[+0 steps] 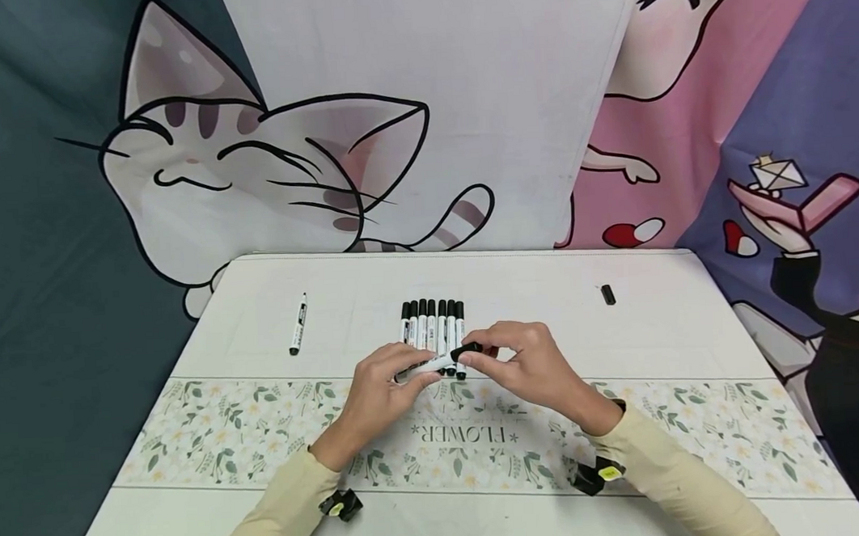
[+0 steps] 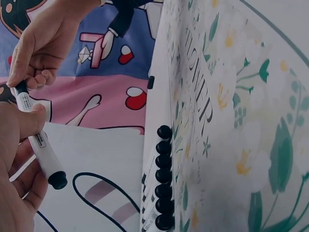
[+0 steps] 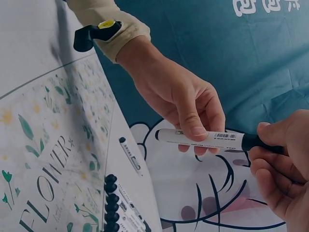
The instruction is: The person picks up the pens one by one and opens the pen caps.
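Note:
My left hand [image 1: 386, 383] grips the white barrel of a whiteboard marker [image 3: 212, 139], held up over the table. Thumb and fingers of my right hand [image 1: 525, 360] pinch its black cap [image 3: 258, 141], which sits at the end of the barrel. Behind and below the hands, several capped markers [image 1: 432, 320] lie side by side in a row, black caps toward the far edge. Off to the left lies an uncapped marker [image 1: 298, 325] with its tip pointing away. A loose black cap [image 1: 607, 294] rests at the far right.
The white table [image 1: 207, 336] carries a floral band [image 1: 241, 432] printed with FLOWER across its middle. Printed cartoon cloths [image 1: 418, 42] hang right behind its far edge. Black wrist cameras [image 1: 340, 506] stick out from both sleeves.

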### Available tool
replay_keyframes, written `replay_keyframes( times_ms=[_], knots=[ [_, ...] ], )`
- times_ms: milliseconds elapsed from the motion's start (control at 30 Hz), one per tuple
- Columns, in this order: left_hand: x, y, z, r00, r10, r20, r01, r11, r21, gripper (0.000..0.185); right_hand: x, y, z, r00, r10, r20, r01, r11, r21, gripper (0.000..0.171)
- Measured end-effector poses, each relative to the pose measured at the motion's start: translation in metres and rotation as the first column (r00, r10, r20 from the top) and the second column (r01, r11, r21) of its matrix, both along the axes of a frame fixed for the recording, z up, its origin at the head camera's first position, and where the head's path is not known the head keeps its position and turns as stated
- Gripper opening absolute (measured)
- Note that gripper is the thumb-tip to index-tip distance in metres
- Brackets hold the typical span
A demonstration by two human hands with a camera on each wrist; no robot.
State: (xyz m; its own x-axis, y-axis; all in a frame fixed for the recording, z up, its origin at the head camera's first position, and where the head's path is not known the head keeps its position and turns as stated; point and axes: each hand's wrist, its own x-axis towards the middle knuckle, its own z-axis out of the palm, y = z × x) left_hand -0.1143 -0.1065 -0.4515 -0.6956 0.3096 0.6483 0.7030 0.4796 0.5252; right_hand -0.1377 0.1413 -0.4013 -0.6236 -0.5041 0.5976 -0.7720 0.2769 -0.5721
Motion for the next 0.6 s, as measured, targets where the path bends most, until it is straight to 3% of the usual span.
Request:
replay_keyframes(
  times_ms=[600],
  knots=[
    [-0.0021, -0.0011, -0.0054, 0.997, -0.056, 0.052, 0.055, 0.998, 0.020, 0.026, -0.0020, -0.0006, -0.0085, 0.999, 0.024, -0.032, -0.024, 1.000, 0.006, 0.016]
  ],
)
